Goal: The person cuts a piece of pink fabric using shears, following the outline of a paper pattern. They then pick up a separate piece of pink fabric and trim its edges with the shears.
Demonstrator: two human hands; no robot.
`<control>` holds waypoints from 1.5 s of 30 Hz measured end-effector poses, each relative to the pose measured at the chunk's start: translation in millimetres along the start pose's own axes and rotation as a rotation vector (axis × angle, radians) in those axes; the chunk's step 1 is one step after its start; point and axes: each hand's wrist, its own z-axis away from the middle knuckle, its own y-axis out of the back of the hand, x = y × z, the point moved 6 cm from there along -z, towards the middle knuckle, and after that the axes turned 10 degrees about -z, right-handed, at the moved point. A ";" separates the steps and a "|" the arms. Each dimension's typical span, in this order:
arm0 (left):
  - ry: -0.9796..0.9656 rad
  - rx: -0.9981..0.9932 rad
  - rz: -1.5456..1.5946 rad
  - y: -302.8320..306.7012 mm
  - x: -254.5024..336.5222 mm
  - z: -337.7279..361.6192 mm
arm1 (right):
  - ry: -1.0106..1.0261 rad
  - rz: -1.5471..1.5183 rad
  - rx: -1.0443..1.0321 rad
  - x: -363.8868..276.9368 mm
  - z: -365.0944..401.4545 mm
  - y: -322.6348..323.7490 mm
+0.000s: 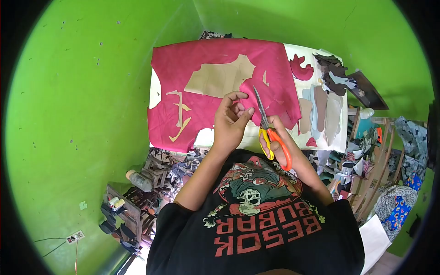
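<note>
Left hand [231,120] pinches red cloth [215,87] edge; right hand [277,137] grips scissors [270,130], blades open at cloth on counter [339,137].

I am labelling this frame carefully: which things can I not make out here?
Head view only:
- Gripped edge of the crimson cloth sheet: hidden under the left hand.
- Finger loops of the orange-and-yellow steel scissors: partly covered by the right hand.
- The patterned cloth heap at right: too small, lens-warped.

crimson fabric [215,59] with tan cutouts, orange-and-yellow-handled scissors [271,133], bright green wall [82,91], black shirt [256,229] with red lettering.
</note>
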 end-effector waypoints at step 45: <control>-0.167 -0.312 -0.178 8.5 20.4 -19.0 | 0.084 0.224 0.233 0.5 7.9 -25.2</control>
